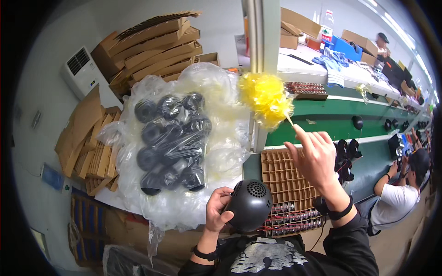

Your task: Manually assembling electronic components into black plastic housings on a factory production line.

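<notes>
My left hand [218, 208] is closed round the side of a black, rounded shell [248, 209] with a patch of small round holes on its upper face. My right hand [315, 154] is raised, with the index finger stretched out and the thumb apart from it. At that index fingertip, a pale strip trails from a shiny yellow bundle of plastic film [264, 99] hanging by the post. Whether the strip is gripped or merely touched is unclear. Left of my hands, several black round parts [170, 142] lie in rows under clear plastic film [225, 138].
A cardboard divider tray [287, 172] with metal parts in its near rows sits by my right forearm. A pale post [266, 41] rises ahead. The green conveyor [322, 117] runs right, where a co-worker [391, 202] sits. Stacked cardboard dividers [156, 50] stand back left.
</notes>
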The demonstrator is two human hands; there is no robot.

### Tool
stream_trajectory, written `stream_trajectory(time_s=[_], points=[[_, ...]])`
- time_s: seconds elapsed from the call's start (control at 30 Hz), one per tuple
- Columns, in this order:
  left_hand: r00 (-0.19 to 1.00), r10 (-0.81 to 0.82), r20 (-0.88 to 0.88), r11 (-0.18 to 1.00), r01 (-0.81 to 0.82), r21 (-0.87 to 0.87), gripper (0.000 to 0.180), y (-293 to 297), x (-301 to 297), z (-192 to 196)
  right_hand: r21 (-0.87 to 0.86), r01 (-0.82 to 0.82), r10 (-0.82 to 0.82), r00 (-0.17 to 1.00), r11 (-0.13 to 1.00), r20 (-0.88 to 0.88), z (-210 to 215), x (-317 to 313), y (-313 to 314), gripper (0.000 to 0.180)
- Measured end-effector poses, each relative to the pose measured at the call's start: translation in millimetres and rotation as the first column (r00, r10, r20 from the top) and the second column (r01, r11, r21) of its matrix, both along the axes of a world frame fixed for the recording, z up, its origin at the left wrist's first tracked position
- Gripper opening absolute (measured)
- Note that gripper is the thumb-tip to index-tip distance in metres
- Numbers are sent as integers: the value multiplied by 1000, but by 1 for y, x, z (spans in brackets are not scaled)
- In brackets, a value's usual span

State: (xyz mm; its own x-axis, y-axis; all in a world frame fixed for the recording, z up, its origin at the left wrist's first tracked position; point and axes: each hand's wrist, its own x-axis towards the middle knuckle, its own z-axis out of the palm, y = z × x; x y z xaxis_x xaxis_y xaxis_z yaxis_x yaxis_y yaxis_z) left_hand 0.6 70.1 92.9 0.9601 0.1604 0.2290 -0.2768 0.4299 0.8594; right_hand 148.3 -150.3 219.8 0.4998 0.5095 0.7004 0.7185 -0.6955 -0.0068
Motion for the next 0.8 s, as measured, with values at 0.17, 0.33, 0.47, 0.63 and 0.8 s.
stream_trajectory(time_s=[0.17, 0.33, 0.47, 0.63, 0.8], points=[[989, -130, -69, 991, 130, -6, 77, -15, 4, 8, 150, -501, 518, 768, 852, -377, 7, -37, -16, 63], [919, -373, -127, 922, 353, -158, 67, -40, 20, 6, 172, -718, 629, 437, 675, -643, -29, -39, -29, 90], [877, -427, -220, 897, 380, -226, 52, -60, 35, -8, 582, -443, 717, 246, 682, -653, -85, -19, -62, 82], [904, -426, 29, 767, 378, -518, 39, -87, 49, -26, 695, 718, 968, 197, -37, -153, -127, -14, -85, 67], [817, -444, -369, 873, 301, -383, 38, -112, 37, -62, 576, 701, 853, 522, -422, -10, -145, 51, -102, 59]])
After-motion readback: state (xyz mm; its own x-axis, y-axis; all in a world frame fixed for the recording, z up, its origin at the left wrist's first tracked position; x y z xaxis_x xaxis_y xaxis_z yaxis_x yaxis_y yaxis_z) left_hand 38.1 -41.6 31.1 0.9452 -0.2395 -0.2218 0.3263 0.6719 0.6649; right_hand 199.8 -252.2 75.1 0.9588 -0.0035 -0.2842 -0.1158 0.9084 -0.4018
